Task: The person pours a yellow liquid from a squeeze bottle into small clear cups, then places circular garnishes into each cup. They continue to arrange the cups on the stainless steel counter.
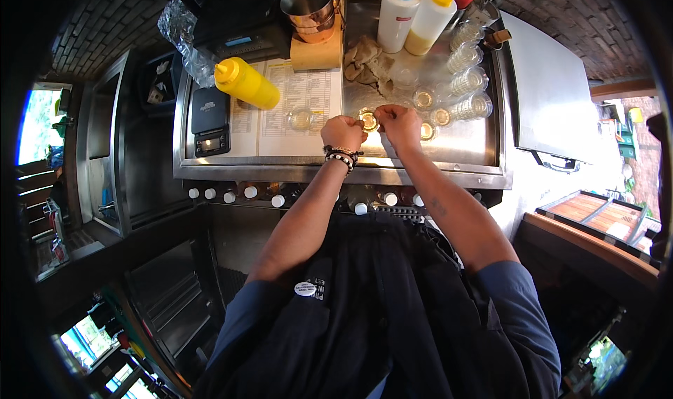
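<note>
Between my two hands is a small clear plastic cup with yellow contents [368,120], just above the steel worktop. My left hand [344,132] has its fingertips on the cup's left edge. On its right edge are the fingers of my right hand [399,126]. More small cups of this kind [424,98] stand to the right, near nested stacks of clear cups [469,81]. A clear lid or cup [301,118] lies on the printed sheets [294,91] to the left. Beside it, a yellow squeeze bottle [247,83] appears tilted.
Behind my hands lie a crumpled cloth [366,65] and two white squeeze bottles [398,17]. A black digital scale [211,120] sits at the left, a copper-coloured pot [308,10] at the back. White-capped bottles [360,202] line the space below the worktop's front edge [273,172].
</note>
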A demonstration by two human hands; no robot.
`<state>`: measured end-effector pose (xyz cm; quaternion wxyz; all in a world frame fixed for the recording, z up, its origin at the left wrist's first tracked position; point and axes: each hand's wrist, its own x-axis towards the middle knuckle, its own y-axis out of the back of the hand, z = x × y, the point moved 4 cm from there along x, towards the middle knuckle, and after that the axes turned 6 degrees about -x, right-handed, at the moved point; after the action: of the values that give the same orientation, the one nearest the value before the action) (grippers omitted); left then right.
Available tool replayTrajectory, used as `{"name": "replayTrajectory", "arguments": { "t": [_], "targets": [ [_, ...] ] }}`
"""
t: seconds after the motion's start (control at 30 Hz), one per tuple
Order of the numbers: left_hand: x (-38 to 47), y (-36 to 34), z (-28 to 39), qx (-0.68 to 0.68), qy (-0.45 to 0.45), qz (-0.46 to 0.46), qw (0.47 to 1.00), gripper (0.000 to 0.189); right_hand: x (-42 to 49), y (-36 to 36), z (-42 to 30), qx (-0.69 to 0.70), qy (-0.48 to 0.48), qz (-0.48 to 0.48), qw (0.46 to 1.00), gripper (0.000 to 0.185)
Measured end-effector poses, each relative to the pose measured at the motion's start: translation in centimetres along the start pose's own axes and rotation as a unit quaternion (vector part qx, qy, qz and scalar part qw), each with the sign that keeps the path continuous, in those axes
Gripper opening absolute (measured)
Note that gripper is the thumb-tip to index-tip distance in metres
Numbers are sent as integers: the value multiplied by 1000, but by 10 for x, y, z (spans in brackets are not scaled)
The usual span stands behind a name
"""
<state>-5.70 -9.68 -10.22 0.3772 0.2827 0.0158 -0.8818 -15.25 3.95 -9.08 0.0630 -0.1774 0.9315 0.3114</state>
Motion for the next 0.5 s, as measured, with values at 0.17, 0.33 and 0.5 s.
{"name": "replayTrajectory", "arguments": {
  "t": [0.17,0.33,0.5],
  "targets": [
    [3,-4,-5,4,-20,16,1000,11,-20,-1,5,177,-114,-27,977,21],
    [4,-4,-4,42,-28,9,999,14,-22,-2,4,199,-143,4,969,18],
    [0,-1,2,48,-16,-5,999,14,-18,-1,5,191,-153,4,970,17]
  ]
}}
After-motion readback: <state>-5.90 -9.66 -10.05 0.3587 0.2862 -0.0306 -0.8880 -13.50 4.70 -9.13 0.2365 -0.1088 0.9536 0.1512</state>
